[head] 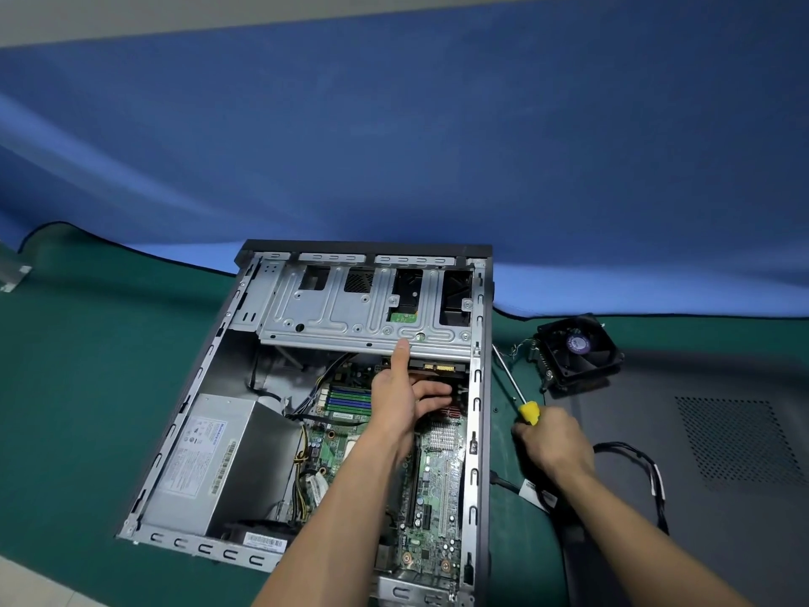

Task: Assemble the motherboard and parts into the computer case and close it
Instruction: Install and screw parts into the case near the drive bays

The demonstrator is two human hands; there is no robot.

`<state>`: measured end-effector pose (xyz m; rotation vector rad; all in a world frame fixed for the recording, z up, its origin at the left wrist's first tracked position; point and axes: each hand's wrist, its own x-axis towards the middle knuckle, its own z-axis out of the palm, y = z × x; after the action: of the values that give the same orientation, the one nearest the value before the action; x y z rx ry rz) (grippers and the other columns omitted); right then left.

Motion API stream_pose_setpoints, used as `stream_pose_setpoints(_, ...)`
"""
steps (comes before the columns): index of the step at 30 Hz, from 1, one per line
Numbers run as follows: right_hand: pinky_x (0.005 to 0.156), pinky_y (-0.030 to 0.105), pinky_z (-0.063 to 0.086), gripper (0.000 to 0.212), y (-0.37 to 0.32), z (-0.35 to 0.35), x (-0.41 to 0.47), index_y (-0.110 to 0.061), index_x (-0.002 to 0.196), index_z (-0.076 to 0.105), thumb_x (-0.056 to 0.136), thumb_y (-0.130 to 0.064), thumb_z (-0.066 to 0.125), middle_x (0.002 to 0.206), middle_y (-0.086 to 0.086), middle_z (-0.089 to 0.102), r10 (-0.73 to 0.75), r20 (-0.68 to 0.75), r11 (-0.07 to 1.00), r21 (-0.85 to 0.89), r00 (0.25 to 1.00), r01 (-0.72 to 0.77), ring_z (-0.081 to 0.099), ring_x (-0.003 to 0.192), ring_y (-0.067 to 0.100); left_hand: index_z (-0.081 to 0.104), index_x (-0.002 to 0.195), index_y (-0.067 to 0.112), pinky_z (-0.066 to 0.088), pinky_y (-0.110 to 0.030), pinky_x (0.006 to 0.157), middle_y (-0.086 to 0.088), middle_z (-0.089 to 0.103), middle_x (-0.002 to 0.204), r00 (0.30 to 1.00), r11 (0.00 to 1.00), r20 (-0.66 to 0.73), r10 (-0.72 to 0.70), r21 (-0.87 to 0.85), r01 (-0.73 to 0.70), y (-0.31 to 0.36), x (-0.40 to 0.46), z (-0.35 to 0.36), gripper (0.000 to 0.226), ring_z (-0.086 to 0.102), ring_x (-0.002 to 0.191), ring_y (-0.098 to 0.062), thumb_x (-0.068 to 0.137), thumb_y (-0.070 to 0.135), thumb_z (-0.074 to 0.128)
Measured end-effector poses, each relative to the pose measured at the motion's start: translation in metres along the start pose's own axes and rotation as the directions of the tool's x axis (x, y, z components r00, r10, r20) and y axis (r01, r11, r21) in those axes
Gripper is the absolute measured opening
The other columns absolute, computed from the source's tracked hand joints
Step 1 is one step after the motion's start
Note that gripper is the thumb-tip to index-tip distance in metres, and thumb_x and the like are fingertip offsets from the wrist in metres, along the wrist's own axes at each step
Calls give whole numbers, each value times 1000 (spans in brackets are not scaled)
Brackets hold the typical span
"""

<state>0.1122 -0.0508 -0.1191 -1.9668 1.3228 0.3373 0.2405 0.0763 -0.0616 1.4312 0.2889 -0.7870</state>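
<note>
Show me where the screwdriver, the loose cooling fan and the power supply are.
screwdriver [530, 411]: head view, yellow handle.
cooling fan [578, 346]: head view, purple hub label.
power supply [205, 457]: head view, labelled top face.

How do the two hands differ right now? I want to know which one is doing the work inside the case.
The left hand reaches inside the computer case, thumb up against the metal drive cage, fingers under its edge; the right hand stays outside on the mat. The left hand holds no tool that shows; the right hand grips a yellow-handled screwdriver. Both are bare.
</note>
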Motion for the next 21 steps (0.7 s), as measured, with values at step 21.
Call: stream_pose_setpoints(21,43,18,36,27,-87,-111,-68,-14,59,57,85,-13,63,41,-3,46,-348,-92,802,485,933,347,46,34,11,60,85,3,22,-13,36,-5,65,59,999,781,48,-2,624,-28,67,-43,19,31,39,32,-11,99,21,39)
